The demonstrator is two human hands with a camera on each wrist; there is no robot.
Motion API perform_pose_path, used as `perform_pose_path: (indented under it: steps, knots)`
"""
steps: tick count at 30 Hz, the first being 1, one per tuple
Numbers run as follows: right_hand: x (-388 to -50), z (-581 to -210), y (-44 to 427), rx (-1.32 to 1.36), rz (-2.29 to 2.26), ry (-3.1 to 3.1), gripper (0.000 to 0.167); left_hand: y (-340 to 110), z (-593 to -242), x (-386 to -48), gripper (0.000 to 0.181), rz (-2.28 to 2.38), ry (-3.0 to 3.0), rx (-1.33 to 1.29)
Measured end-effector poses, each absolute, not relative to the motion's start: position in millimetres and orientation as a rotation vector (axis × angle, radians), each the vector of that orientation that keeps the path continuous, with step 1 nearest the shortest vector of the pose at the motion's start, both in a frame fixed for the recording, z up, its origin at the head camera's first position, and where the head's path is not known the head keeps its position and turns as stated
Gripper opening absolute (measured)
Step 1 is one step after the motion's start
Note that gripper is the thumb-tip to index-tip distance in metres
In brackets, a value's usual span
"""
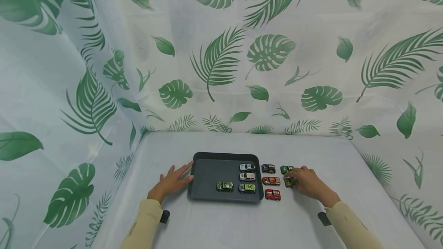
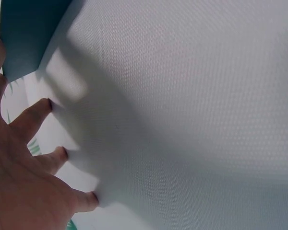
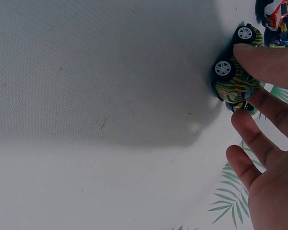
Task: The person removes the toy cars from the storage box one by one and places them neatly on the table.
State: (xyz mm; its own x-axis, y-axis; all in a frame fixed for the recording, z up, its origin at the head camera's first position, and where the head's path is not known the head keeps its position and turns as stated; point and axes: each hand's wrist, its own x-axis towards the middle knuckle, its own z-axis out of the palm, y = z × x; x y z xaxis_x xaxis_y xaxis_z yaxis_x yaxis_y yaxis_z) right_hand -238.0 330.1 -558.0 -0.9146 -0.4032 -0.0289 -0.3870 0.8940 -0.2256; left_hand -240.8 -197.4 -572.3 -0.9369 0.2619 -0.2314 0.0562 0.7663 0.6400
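Observation:
My right hand [image 1: 306, 181] pinches a green camouflage toy car [image 3: 237, 79] between thumb and fingers, low over the table. Just behind it is a bright green toy car [image 1: 284, 169], partly covered by the fingers in the head view. With fingers spread, my left hand [image 1: 173, 183] touches the left side of a dark grey tray [image 1: 211, 195]; the left wrist view shows several of its fingertips on the white tabletop. Standing inside the tray are a white-and-black car [image 1: 247, 168], a white-and-pink car [image 1: 247, 177], a blue-and-green car [image 1: 247, 188] and another camouflage car [image 1: 225, 186].
Between the tray and my right hand, a dark purple car [image 1: 268, 168], an orange car [image 1: 271, 181] and a red car [image 1: 272, 194] form a column. White cloth [image 1: 228, 226] covers the table, and leaf-patterned curtains [image 1: 225, 64] hang behind and at both sides.

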Motion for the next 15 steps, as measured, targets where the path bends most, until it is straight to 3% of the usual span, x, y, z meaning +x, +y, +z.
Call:
perform_pose_path:
  steps: [15]
  knots:
    - [-235.3,-552.9,330.1,-0.614,-0.436,3.03,0.033,-197.8,-572.2,-240.6,0.067,0.949,2.652,0.256]
